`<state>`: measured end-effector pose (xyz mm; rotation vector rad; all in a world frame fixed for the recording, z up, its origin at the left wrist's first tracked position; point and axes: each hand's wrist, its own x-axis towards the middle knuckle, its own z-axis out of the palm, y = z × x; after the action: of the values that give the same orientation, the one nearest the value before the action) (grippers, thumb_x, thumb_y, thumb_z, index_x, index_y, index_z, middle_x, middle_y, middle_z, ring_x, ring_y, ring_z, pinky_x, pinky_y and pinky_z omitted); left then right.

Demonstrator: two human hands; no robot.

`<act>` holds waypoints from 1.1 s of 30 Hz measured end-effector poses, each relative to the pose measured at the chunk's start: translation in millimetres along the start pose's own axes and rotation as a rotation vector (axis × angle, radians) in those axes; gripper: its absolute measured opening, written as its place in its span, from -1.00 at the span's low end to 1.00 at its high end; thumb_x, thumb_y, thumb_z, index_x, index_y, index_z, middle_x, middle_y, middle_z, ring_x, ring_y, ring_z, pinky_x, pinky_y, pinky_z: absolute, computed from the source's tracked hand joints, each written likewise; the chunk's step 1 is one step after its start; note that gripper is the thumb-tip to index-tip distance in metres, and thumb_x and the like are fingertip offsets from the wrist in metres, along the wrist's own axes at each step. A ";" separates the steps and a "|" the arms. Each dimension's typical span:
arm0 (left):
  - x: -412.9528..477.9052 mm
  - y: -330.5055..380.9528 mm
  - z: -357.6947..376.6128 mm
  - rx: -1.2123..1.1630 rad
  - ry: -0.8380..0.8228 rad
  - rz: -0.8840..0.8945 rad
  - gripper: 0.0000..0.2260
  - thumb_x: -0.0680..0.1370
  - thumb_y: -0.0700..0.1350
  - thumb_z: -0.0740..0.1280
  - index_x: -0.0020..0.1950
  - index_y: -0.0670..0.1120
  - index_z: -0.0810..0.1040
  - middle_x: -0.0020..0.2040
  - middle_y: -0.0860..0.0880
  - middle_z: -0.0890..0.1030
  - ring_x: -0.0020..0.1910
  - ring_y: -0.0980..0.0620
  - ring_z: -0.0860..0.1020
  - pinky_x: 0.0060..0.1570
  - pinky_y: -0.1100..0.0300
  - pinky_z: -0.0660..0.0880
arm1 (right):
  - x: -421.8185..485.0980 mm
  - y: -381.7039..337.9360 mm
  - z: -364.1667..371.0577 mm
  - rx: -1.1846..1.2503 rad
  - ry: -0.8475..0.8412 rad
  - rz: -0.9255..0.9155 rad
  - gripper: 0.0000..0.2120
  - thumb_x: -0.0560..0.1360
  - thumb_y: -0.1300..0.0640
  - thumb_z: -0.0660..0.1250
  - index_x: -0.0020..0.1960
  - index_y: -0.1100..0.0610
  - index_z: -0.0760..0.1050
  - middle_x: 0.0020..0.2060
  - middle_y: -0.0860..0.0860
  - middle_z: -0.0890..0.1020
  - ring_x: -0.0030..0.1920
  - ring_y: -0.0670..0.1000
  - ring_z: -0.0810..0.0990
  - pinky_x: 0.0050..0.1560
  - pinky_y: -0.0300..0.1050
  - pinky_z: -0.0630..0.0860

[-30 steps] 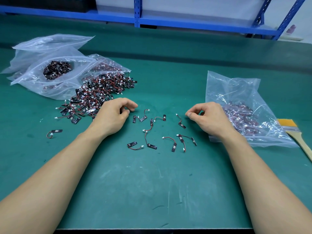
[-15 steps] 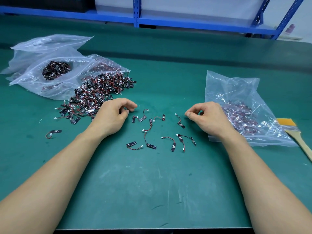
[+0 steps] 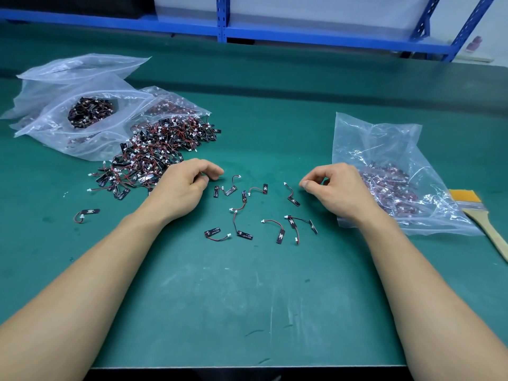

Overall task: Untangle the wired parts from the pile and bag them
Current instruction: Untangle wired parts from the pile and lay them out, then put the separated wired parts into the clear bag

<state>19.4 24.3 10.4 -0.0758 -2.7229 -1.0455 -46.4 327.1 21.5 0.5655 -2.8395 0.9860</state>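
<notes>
Hands idle, sorting stalled
Nothing has shifted: left hand point(image 3: 181, 188) and right hand point(image 3: 338, 191) rest loosely curled, empty, on the green table point(image 3: 247, 298) beside untangled, unbagged black wired parts point(image 3: 244, 235); tangled pile point(image 3: 154, 152) left, clear plastic bag point(image 3: 384, 149) right.

Green table point(image 3: 247, 298), parts pile point(image 3: 154, 149), loose parts point(image 3: 280, 235), bags point(image 3: 384, 149), brush point(image 3: 479, 217)

This is a small-electronics workshop, with a factory-style assembly bench. A scuffed green mat point(image 3: 247, 298) covers the worktop, and blue perforated-steel racking point(image 3: 222, 17) stands behind it. Identical little wired parts lie in a tangled pile point(image 3: 162, 149) beside clear plastic bags point(image 3: 49, 125) holding many more of the same kind — stock kept in bulk. A wooden-handled brush point(image 3: 483, 218) lies at the right edge.
</notes>
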 end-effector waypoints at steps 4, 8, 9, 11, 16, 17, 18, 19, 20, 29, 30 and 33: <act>0.4 0.3 1.0 -0.005 0.005 -0.013 -0.69 0.61 -0.34 0.23 0.14 -0.01 0.65 0.00 0.09 0.64 -0.01 0.18 0.52 -0.03 0.58 0.29 | 1.1 2.0 0.0 0.008 -0.002 0.004 -0.84 0.48 0.08 0.41 -0.26 -0.08 0.66 -0.33 -0.30 0.61 -0.31 -0.28 0.52 -0.33 -0.48 0.36; -0.2 -0.3 0.7 -0.020 0.003 -0.018 -0.67 0.61 -0.35 0.21 0.14 -0.01 0.65 0.00 0.09 0.65 0.05 0.14 0.53 -0.02 0.59 0.29 | 2.1 3.3 2.0 0.007 -0.007 0.005 -0.84 0.48 0.06 0.42 -0.26 -0.11 0.65 -0.35 -0.20 0.63 -0.29 -0.27 0.52 -0.28 -0.39 0.39; -0.3 0.0 0.9 -0.025 0.000 -0.019 -0.68 0.61 -0.35 0.20 0.14 -0.01 0.65 0.00 0.10 0.64 0.05 0.14 0.53 -0.01 0.57 0.30 | 2.2 3.3 1.8 0.009 -0.006 0.001 -0.83 0.48 0.07 0.42 -0.26 -0.11 0.65 -0.34 -0.19 0.64 -0.29 -0.27 0.52 -0.28 -0.40 0.39; -0.7 0.8 1.7 -0.035 -0.006 -0.025 -0.69 0.62 -0.33 0.21 0.14 -0.01 0.65 0.01 0.10 0.64 0.06 0.13 0.54 0.01 0.53 0.32 | 2.2 3.2 0.8 0.018 -0.003 -0.009 -0.83 0.48 0.08 0.42 -0.27 -0.11 0.64 -0.34 -0.18 0.64 -0.29 -0.28 0.52 -0.31 -0.48 0.35; -1.0 2.6 2.3 -0.050 -0.003 -0.033 -0.73 0.63 -0.29 0.24 0.14 0.00 0.65 0.01 0.07 0.65 0.03 0.15 0.54 -0.03 0.55 0.32 | 2.0 3.1 0.8 0.017 -0.006 0.005 -0.84 0.48 0.07 0.42 -0.26 -0.10 0.66 -0.35 -0.18 0.64 -0.29 -0.26 0.53 -0.31 -0.48 0.37; -1.2 3.0 2.3 -0.052 -0.003 -0.037 -0.74 0.63 -0.28 0.25 0.14 0.00 0.65 0.01 0.07 0.65 0.03 0.16 0.55 -0.02 0.53 0.33 | 2.2 3.0 1.0 0.019 -0.006 0.006 -0.84 0.48 0.07 0.42 -0.26 -0.10 0.65 -0.36 -0.18 0.63 -0.29 -0.25 0.53 -0.31 -0.49 0.37; -1.7 3.5 2.2 -0.055 -0.003 -0.040 -0.75 0.63 -0.27 0.25 0.14 0.00 0.65 0.02 0.06 0.65 0.03 0.16 0.55 0.00 0.50 0.35 | 2.2 2.9 1.0 0.020 -0.005 0.005 -0.83 0.48 0.07 0.42 -0.27 -0.11 0.65 -0.36 -0.18 0.63 -0.28 -0.25 0.53 -0.31 -0.49 0.37; -1.9 3.9 2.1 -0.056 -0.002 -0.041 -0.77 0.63 -0.25 0.27 0.15 0.00 0.65 0.03 0.06 0.65 0.04 0.14 0.55 0.04 0.44 0.38 | 2.1 2.9 1.0 0.021 -0.004 0.006 -0.82 0.48 0.07 0.42 -0.28 -0.12 0.64 -0.36 -0.19 0.63 -0.27 -0.24 0.53 -0.31 -0.49 0.37; -1.8 4.0 1.9 -0.051 -0.002 -0.036 -0.78 0.63 -0.23 0.28 0.16 0.01 0.64 0.04 0.06 0.65 0.04 0.11 0.56 0.09 0.34 0.41 | 1.9 3.0 0.9 0.021 -0.004 0.006 -0.81 0.48 0.07 0.42 -0.29 -0.13 0.63 -0.36 -0.19 0.63 -0.27 -0.24 0.53 -0.31 -0.49 0.38; -0.8 -0.3 1.5 0.089 -0.135 0.086 -0.76 0.65 -0.04 0.25 0.30 0.08 0.55 0.09 0.14 0.52 0.16 0.05 0.36 0.29 0.01 0.31 | 0.3 0.5 -0.5 0.032 0.000 0.003 -0.79 0.48 0.10 0.42 -0.30 -0.13 0.62 -0.35 -0.34 0.60 -0.34 -0.30 0.51 -0.33 -0.50 0.35; -1.0 0.3 1.6 0.080 -0.129 0.086 -0.77 0.66 -0.05 0.23 0.30 0.09 0.56 0.08 0.13 0.52 0.16 0.03 0.37 0.30 0.00 0.31 | 0.1 0.5 -0.6 0.030 -0.001 0.006 -0.80 0.48 0.09 0.42 -0.30 -0.13 0.62 -0.35 -0.34 0.60 -0.34 -0.30 0.51 -0.33 -0.51 0.35; -1.3 1.6 1.8 0.061 -0.129 0.073 -0.75 0.69 0.01 0.15 0.30 0.11 0.54 0.12 0.08 0.54 0.22 -0.01 0.38 0.34 -0.04 0.27 | 0.5 0.8 -0.6 0.031 -0.002 0.007 -0.80 0.48 0.09 0.42 -0.30 -0.12 0.62 -0.33 -0.34 0.60 -0.33 -0.31 0.51 -0.33 -0.51 0.35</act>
<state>20.5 26.7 9.9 -0.2392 -2.8409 -0.9680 -47.2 328.0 21.5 0.5598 -2.8343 1.0336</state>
